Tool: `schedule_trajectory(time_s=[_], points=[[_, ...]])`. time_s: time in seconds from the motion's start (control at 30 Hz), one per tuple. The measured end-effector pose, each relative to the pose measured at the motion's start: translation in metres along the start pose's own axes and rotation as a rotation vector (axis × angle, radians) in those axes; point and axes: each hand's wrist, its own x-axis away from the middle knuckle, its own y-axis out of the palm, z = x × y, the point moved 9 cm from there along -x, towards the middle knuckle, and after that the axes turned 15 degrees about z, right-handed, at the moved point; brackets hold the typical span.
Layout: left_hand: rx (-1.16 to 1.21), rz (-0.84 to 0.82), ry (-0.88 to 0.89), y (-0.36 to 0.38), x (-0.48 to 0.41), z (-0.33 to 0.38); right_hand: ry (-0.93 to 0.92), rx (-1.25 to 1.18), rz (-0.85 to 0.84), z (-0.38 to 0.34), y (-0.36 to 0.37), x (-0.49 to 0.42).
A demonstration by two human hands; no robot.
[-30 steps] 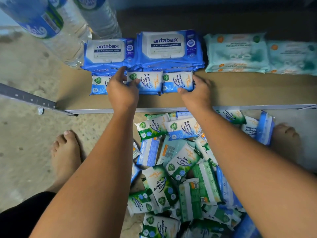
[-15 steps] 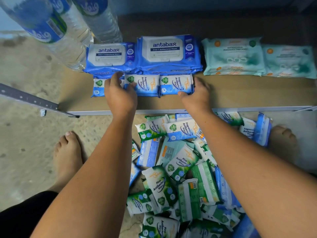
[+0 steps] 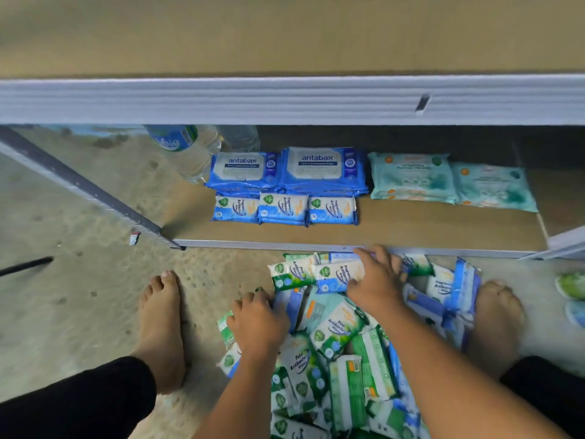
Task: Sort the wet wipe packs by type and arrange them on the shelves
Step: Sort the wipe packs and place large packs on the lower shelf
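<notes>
Both grips unclear: left hand (image 3: 258, 321), right hand (image 3: 376, 280) on pile (image 3: 335, 327).

- Water bottles (image 3: 186, 150) at the lower shelf's (image 3: 411, 231) left rear: tops hidden by the upper rail (image 3: 285, 99).
- Pack pile (image 3: 373, 365) before the shelf: cut off below.
- Teal packs (image 3: 411, 177) on it: print blurred.

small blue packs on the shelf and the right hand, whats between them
Head view: only bare shelf board and its grey front edge separate the small blue packs from the right hand.
</notes>
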Motion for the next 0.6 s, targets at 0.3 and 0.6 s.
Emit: schedule_trajectory(time_s=[0.3, 0.6], points=[[-0.323, -0.173, 0.077, 0.021, 0.019, 0.011, -0.115, 0.19, -0.02, 0.003, 0.018, 0.014], [-0.391, -0.243, 0.08, 0.03, 0.002, 0.017, -0.135, 0.268, -0.021, 0.002, 0.026, 0.0]])
